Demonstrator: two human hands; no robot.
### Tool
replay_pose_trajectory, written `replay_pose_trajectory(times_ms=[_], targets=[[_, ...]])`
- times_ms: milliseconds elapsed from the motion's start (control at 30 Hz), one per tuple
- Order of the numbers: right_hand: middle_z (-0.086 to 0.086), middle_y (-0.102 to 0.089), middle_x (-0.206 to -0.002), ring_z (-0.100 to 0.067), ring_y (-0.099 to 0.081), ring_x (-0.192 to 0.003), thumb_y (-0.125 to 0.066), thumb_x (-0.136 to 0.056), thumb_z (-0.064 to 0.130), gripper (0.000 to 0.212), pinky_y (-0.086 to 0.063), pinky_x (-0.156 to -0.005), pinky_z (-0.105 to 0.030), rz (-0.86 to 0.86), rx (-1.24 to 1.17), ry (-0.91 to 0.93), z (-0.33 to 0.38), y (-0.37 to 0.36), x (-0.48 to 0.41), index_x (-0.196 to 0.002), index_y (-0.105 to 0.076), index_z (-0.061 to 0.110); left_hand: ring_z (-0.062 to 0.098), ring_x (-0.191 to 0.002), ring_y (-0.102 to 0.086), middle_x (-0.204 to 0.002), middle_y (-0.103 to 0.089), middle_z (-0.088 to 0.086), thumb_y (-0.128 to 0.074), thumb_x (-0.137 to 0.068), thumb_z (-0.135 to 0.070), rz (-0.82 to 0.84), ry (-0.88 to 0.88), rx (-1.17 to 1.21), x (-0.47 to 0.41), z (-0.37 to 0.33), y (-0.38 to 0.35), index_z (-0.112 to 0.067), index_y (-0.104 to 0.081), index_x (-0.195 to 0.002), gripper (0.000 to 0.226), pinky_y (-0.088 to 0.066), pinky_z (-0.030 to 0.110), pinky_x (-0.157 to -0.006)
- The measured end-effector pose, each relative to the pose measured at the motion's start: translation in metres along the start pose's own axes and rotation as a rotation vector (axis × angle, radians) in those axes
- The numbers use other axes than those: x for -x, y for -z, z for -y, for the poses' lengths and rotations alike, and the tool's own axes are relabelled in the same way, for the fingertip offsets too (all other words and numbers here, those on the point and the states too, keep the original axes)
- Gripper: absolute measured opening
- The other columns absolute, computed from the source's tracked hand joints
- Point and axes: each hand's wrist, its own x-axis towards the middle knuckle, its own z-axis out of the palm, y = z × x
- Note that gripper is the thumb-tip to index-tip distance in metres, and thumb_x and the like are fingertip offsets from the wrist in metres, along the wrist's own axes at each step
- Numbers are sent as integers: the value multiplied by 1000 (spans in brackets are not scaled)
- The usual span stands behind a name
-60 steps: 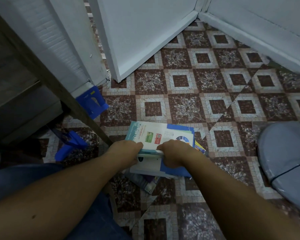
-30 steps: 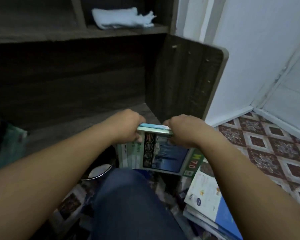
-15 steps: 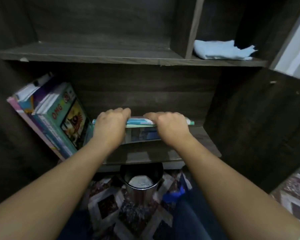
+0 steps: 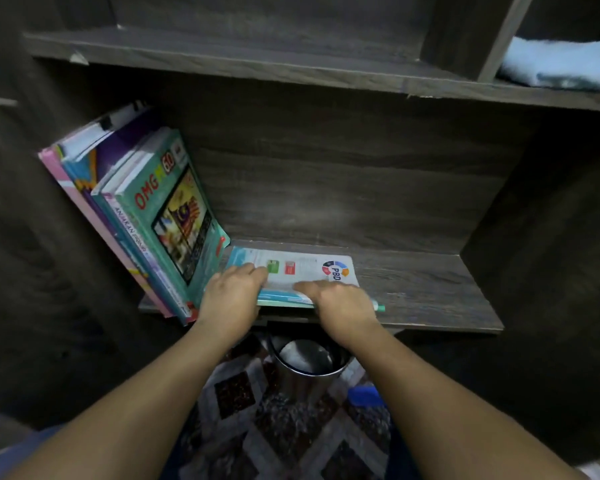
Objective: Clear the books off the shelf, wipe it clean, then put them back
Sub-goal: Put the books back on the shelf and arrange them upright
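Observation:
A thin stack of books (image 4: 309, 271) with a white and teal cover lies flat on the dark wooden shelf (image 4: 430, 292). My left hand (image 4: 232, 296) grips its near left corner, fingers over the cover. My right hand (image 4: 340, 303) grips the near edge to the right of that, fingers curled over the top. The thumbs are hidden under the stack. Several upright books (image 4: 153, 209), the front one teal, lean against the shelf's left wall, just left of the flat stack.
A light blue cloth (image 4: 561, 64) lies in the upper right compartment. A round metal bin (image 4: 309, 358) stands on the patterned tile floor (image 4: 257, 420) under the shelf. The right half of the shelf board is bare wood.
I lifted the stack from the floor with both hands and turned to the shelf. In the last half second it went from standing on edge to lying flat on the board.

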Motion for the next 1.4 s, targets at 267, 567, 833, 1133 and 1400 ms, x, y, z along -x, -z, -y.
replay_pose_trajectory(times_ms=[267,567,833,1133,1400], targets=[[-2,-36,-152,-23,-38,-135,-65,-88,41,69,-35,-107,-34,228,-107,14,-15,-36,-19,-148,-32,35,22,-105,-54,-110,-52,1,-82,-70,-28,274,157,179,-1,32,-22,-24,-57,-109,46,-47,34,-86],[-11,5,-160,-44,-6,-143,-76,-69,59,116,-19,-111,-61,374,4,-269,-20,-46,-6,-149,5,42,28,-126,-39,-137,-38,4,-93,-51,-39,524,174,84,4,31,-19,-27,-42,-135,99,-43,45,-101],[-10,-6,-155,-43,-32,-128,-74,-79,46,98,-42,-99,-50,364,-93,-411,-26,-44,-9,-149,-5,45,24,-118,-50,-132,-51,7,-85,-69,-28,422,220,173,-2,28,-22,-17,-56,-128,67,-43,36,-100],[-12,-5,-153,-40,-30,-122,-54,-92,15,84,-46,-89,-44,351,-82,-453,-17,-42,-5,-148,0,46,26,-104,-58,-118,-58,6,-74,-81,-29,458,149,8,-8,24,-12,-23,-59,-119,42,-50,36,-87],[-15,-37,-125,-40,-56,-101,-37,-96,5,55,-47,-88,-43,13,-232,-583,-14,-22,-2,-146,-35,29,25,-103,-59,-118,-60,10,-66,-88,-19,481,187,129,-4,27,-7,-22,-56,-125,39,-48,33,-90]])
